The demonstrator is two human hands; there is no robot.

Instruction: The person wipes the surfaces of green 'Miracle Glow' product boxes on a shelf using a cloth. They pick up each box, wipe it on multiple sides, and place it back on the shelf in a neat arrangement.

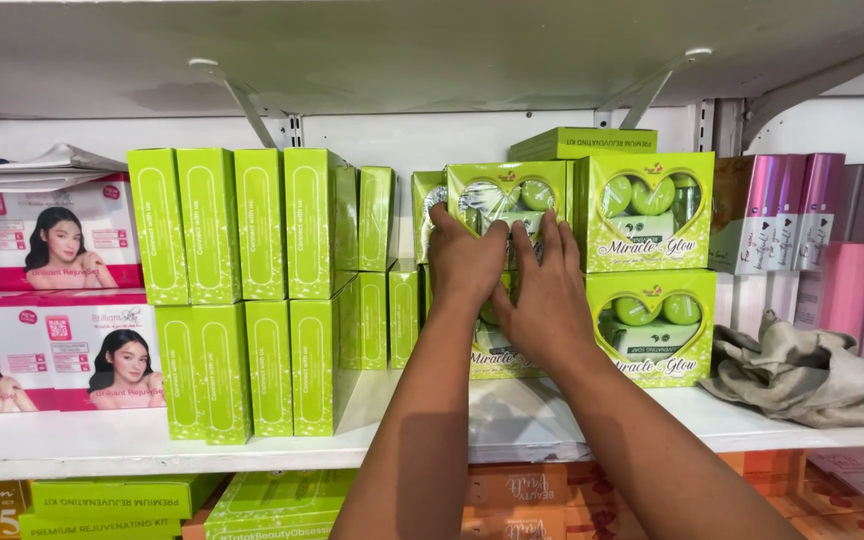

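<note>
while both arms are reaching over the white shelf (pixel 752 420), the left hand (pixel 464 262) and right hand (pixel 549 295) are pressing flat, fingers spread, against a green heart-window box (pixel 504 200) without gripping it. it is sitting atop another box, just left of two matching stacked boxes (pixel 649 268); a crumpled beige cloth (pixel 810 375) is lying further right.

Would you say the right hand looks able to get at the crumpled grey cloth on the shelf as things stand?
Probably yes. The right hand rests on a green heart-window box, and the cloth lies in the open on the same shelf, further right. Only bare shelf lies before it.
</note>
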